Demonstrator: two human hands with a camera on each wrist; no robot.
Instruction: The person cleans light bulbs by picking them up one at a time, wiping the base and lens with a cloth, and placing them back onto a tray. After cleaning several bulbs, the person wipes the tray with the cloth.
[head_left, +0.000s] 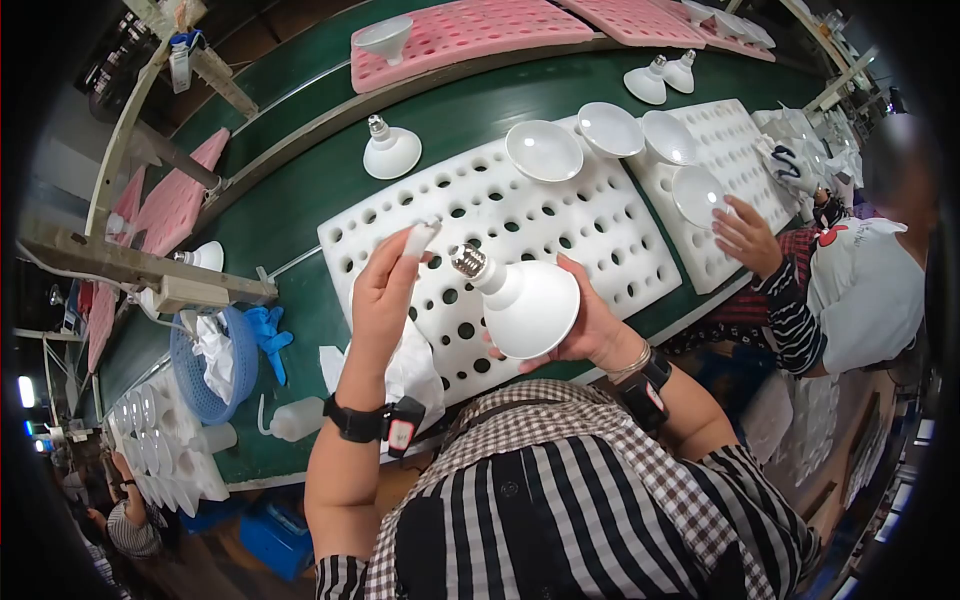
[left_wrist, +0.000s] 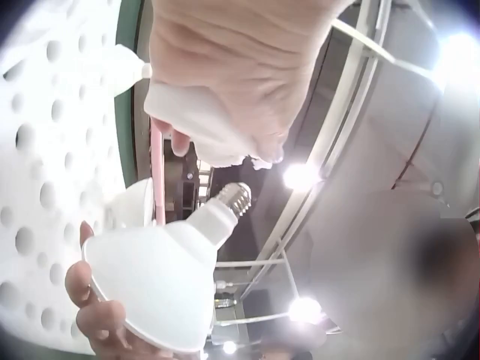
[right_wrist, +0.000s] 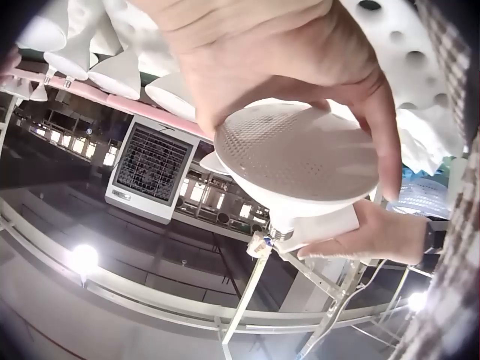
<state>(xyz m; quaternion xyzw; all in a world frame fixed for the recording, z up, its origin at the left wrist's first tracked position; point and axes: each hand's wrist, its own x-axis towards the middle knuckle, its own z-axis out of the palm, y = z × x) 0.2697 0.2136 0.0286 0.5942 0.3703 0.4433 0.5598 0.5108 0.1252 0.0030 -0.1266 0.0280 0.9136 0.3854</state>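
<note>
My right hand (head_left: 600, 325) grips a white reflector light bulb (head_left: 532, 308) around its wide rim. Its metal screw base (head_left: 468, 261) points up and to the left, towards my left hand (head_left: 382, 295). Between the left fingers and thumb is a folded white cloth (left_wrist: 199, 120), close beside the bulb's neck. The right wrist view shows the bulb's dimpled front face (right_wrist: 300, 154), with the thumb and fingers spread around the edge. Part of the left hand (right_wrist: 382, 232) appears behind the bulb there.
Under my hands lies a white foam board (head_left: 400, 215) with holes. Several bulbs stand around it, including one (head_left: 391, 150) on the green table. A blue basket (head_left: 240, 385), blue glove (head_left: 268, 340) and squeeze bottle (head_left: 298, 419) sit left. Another person's hand (head_left: 748, 238) touches a bulb at right.
</note>
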